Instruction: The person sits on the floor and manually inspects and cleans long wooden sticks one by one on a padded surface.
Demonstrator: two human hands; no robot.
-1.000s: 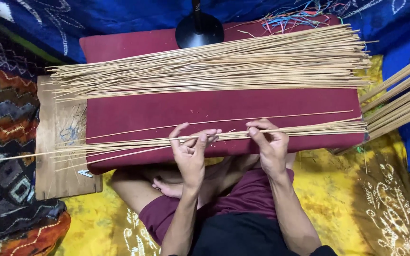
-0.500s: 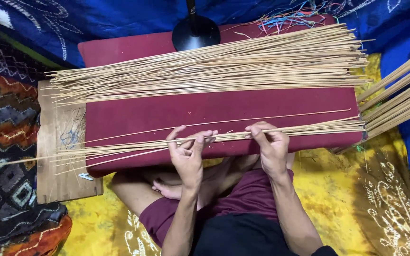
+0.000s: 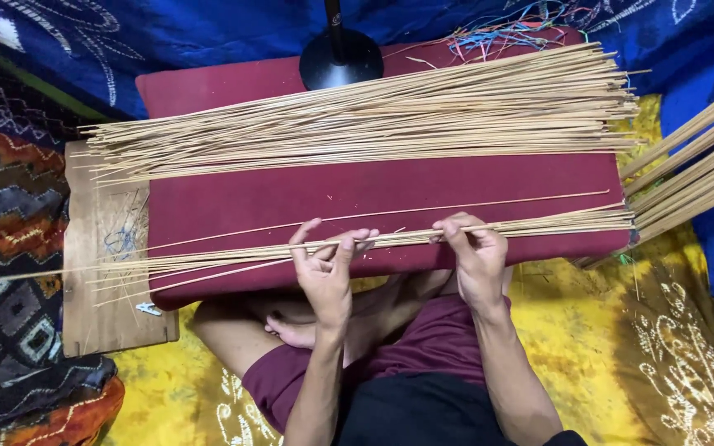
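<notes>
Pinching the near bundle of sticks [image 3: 390,239] on the maroon cushion [image 3: 373,186]: left hand [image 3: 324,268] and right hand [image 3: 477,252], fingers closed around it. Since a second ago, grip unchanged; hands barely shifted, sorting continues.

Both hands pinch a thin bundle of sticks [image 3: 373,242] lying along the near edge of a maroon cushion [image 3: 373,186]. The left hand [image 3: 328,272] grips it with thumb and fingers curled over; the right hand [image 3: 477,256] holds it just to the right. A larger pile of sticks [image 3: 373,116] lies across the far side. A black lamp base [image 3: 340,58] stands beyond. A wooden board [image 3: 105,281] sticks out on the left.
</notes>
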